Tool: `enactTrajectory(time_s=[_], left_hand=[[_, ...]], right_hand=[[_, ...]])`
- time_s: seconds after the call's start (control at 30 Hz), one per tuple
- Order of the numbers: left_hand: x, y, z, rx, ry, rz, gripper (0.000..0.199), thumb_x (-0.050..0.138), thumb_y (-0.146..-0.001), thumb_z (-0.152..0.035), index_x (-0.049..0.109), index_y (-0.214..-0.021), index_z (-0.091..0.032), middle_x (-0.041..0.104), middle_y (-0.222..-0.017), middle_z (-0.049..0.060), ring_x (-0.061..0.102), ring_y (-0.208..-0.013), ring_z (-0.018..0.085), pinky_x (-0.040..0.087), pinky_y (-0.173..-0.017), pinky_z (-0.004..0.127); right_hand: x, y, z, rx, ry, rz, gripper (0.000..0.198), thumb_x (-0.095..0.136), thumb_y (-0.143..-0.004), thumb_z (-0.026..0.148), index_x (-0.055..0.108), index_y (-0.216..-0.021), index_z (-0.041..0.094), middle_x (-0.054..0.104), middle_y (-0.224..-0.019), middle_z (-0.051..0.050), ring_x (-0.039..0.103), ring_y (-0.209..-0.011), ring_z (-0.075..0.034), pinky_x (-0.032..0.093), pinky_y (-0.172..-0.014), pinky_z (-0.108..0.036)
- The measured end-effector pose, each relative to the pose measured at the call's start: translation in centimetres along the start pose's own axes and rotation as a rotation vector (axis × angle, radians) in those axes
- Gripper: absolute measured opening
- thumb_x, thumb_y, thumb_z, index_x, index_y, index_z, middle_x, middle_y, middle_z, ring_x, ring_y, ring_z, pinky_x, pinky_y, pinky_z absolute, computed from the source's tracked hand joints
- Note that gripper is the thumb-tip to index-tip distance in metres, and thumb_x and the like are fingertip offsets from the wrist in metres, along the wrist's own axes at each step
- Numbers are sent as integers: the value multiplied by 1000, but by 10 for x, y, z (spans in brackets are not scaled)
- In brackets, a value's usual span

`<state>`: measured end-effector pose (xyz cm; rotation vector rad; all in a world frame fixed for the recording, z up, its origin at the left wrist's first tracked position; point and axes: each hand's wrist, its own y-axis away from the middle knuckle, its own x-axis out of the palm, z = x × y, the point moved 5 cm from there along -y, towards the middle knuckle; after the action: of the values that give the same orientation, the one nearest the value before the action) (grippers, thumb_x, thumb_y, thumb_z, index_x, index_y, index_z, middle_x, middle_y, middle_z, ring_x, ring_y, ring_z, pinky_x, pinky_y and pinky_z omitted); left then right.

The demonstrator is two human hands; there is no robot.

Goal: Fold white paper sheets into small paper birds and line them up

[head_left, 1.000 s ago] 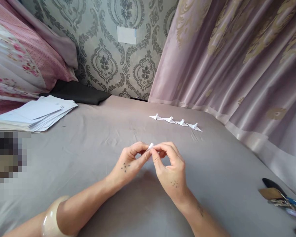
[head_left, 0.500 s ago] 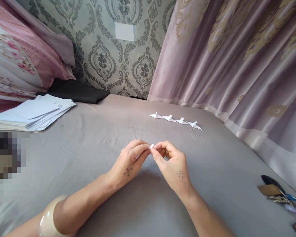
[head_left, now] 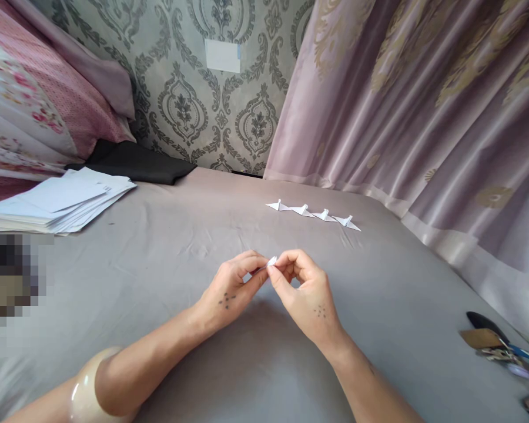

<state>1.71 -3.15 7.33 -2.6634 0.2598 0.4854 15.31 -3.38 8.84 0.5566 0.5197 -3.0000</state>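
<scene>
Both hands meet at frame centre over a grey bed sheet. The left hand comes in from 7 o'clock, the right hand from 5 o'clock. Between them sits a small folded white paper piece, held just above the sheet. Left fingers are closed in a pinch on the piece's left side; right fingers are closed in a pinch on its right side, the other fingers curled in. Only a small white tip of the piece shows above the fingertips; the rest is hidden, so its shape cannot be told.

A cream bangle sits on the left forearm at 7 o'clock.

At 1 o'clock from the hands, well apart, four folded paper figures lie in a row on the sheet, tips nearly touching. At 10 o'clock, a loose stack of white paper sheets rests on the bed, a dark cloth just beyond it. Floral pillows at far 10 o'clock. Patterned wallpaper at 12 o'clock; pink curtain from 1 to 3 o'clock. At 4 o'clock, near the frame edge, a small clutter of keys and tags, details too small to tell.
</scene>
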Motion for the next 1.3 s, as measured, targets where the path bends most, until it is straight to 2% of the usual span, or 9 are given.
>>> enactTrajectory(time_s=[0.27,0.37,0.5,0.63,0.73,0.9,1.07,1.17,1.3], left_hand=[[-2,-2,-1,17,-17,-4,18,53,-92,-24,69,-86,-18,63,-82,4,60,-75,14,46,-69,26],[-2,-1,-1,5,-4,-2,19,53,-92,-24,69,-86,-18,63,-82,4,60,-75,15,45,-69,26],[-3,-1,4,-82,75,-6,19,55,-91,-29,70,-90,-18,65,-81,3,60,-77,15,45,-72,26],[-2,-2,9,-178,206,2,23,58,-89,-36,71,-90,-16,67,-82,3,60,-79,17,46,-73,27],[-1,-2,9,-200,256,21,25,59,-88,-37,71,-91,-16,67,-83,4,60,-79,17,46,-74,27],[1,-1,8,-230,293,45,27,58,-89,-38,71,-92,-14,67,-84,5,60,-81,18,46,-75,28],[3,-2,9,-236,292,85,26,60,-87,-38,70,-85,-14,63,-76,3,56,-74,15,43,-70,26],[4,-2,8,-274,303,102,26,62,-85,-38,71,-80,-14,62,-73,2,54,-73,15,41,-68,26],[6,-1,6,-350,406,119,26,61,-86,-37,71,-77,-15,60,-70,0,52,-70,13,40,-66,24]], right_hand=[[2,0,-6,149,-150,50,13,64,-82,31,58,-86,21,61,-77,0,57,-68,-12,49,-65,-25],[1,0,-4,157,-148,54,12,63,-83,32,59,-85,20,63,-78,-1,58,-69,-13,49,-66,-26],[2,1,2,27,-45,53,5,62,-83,25,60,-81,21,60,-72,1,53,-63,-11,47,-63,-25],[3,3,7,-150,61,14,4,61,-83,18,62,-84,21,58,-76,1,50,-62,-10,46,-62,-25],[1,3,9,-226,83,-27,9,60,-83,15,65,-87,21,59,-78,1,51,-62,-10,46,-61,-25],[-3,5,14,-361,153,-122,14,61,-83,9,68,-80,20,58,-72,1,50,-59,-10,45,-57,-24],[-4,8,16,-511,259,-173,17,60,-81,5,69,-79,19,59,-70,-1,52,-62,-11,45,-59,-26],[-4,5,14,-477,251,-127,16,59,-84,7,69,-79,19,60,-71,-1,54,-65,-12,45,-61,-26],[-9,-2,8,-241,80,-40,14,57,-89,17,69,-84,20,61,-77,0,55,-65,-10,46,-60,-24]])
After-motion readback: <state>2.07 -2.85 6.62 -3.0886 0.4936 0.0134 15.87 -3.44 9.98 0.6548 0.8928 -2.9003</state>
